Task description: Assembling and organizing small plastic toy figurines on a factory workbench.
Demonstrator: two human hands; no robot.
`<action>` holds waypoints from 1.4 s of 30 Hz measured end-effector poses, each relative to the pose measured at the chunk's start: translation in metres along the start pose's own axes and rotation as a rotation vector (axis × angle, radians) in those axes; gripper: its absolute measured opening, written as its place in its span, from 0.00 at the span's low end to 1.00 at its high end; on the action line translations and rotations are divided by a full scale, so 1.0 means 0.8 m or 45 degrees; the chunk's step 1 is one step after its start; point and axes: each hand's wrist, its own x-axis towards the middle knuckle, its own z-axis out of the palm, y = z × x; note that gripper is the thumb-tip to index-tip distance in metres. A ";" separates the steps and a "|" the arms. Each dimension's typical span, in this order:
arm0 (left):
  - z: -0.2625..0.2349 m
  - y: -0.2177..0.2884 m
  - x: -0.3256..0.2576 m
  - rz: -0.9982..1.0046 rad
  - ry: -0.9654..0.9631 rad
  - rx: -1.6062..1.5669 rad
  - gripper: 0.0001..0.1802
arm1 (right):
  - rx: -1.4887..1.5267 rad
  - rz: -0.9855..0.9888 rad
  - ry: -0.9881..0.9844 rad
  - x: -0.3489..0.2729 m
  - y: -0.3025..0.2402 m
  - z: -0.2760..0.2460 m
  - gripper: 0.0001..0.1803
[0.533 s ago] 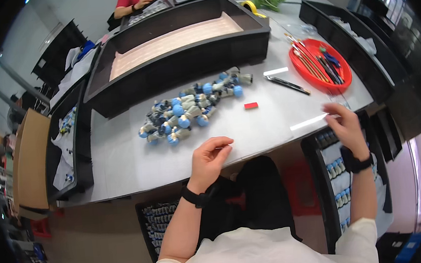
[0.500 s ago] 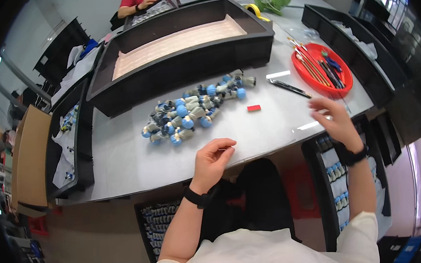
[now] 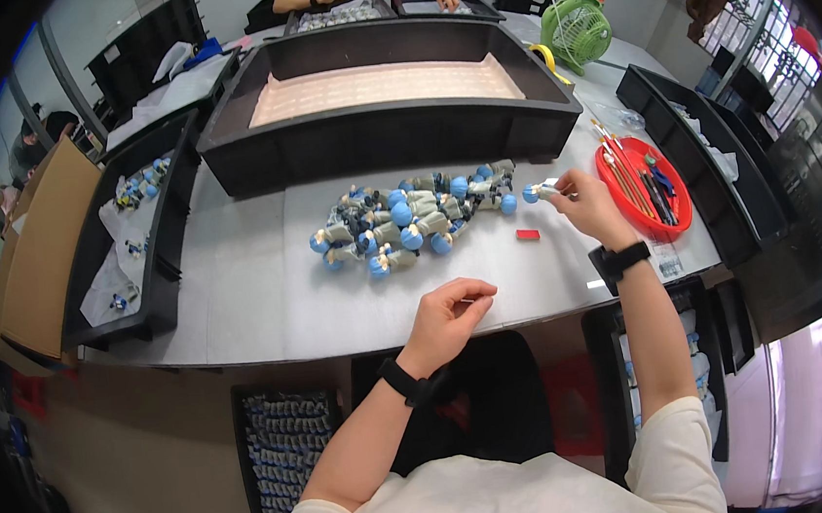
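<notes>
My smooth, pale table [image 3: 240, 311] bears a deep black plastic tray [image 3: 392, 148], a heap of blue-headed figurines [image 3: 411, 237] before it, a caged green fan [image 3: 577, 29] beyond and a round red basin [image 3: 683, 198] of brushes [image 3: 622, 179] at right. My left hand [image 3: 444, 326] curls loosely; whether its fingertips meet, I cannot tell. My right hand [image 3: 589, 207] pinches a grey-bodied figurine [image 3: 532, 193] just right of the heap, near a red block [image 3: 527, 235].

Pale grey tabletop [image 3: 237, 281]: green plastic caged fan [image 3: 579, 31], far right; round red plastic bowl [image 3: 682, 196] nearer, holding slim brushes [image 3: 624, 182]. Brown cardboard box [image 3: 44, 254] at left.
</notes>
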 end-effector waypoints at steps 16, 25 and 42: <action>-0.009 -0.001 0.003 -0.052 0.235 -0.584 0.16 | 1.733 0.136 -0.327 -0.133 -0.074 0.091 0.15; -0.009 0.011 0.003 -0.022 0.225 -0.594 0.18 | 1.652 0.024 -0.263 -0.136 -0.065 0.104 0.19; -0.005 0.008 0.010 -0.148 0.267 -0.482 0.15 | 1.828 -0.059 -0.145 -0.139 -0.055 0.108 0.31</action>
